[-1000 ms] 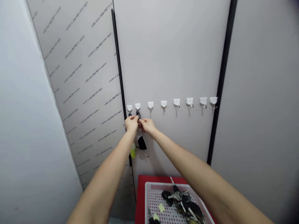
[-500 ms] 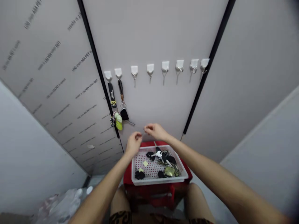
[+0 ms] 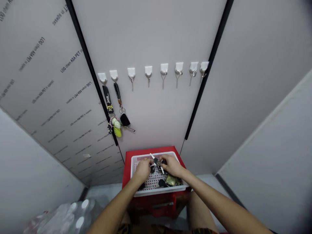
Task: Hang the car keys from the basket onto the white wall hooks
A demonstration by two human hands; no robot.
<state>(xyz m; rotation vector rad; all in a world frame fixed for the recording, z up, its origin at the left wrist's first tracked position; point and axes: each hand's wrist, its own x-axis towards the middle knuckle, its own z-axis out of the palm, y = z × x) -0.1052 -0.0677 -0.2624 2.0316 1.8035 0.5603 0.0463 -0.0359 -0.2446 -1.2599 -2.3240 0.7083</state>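
Both my hands are down in a white perforated basket [image 3: 136,193] that rests on a red stool [image 3: 126,165]. My left hand [image 3: 143,169] and my right hand [image 3: 172,165] close around a bunch of keys [image 3: 157,161] with black heads lying among several loose keys in the basket. A brass-coloured round fob [image 3: 171,180] lies just below my right hand. On the wall above, a row of white hooks [image 3: 148,71] runs left to right. The two leftmost hooks carry a black lanyard with a green fob [image 3: 117,130] and a strap with a black car key [image 3: 124,119].
Black vertical strips [image 3: 204,81] divide the grey wall panels. A printed protective-film panel [image 3: 48,97] covers the wall at left. Clear plastic bottles in wrap [image 3: 70,214] lie on the floor at lower left. My knees show below the stool.
My hands left the key strap hanging on the second hook, dropped away from the wall and went down into the basket, where they closed on the keys. The view tilted downward.
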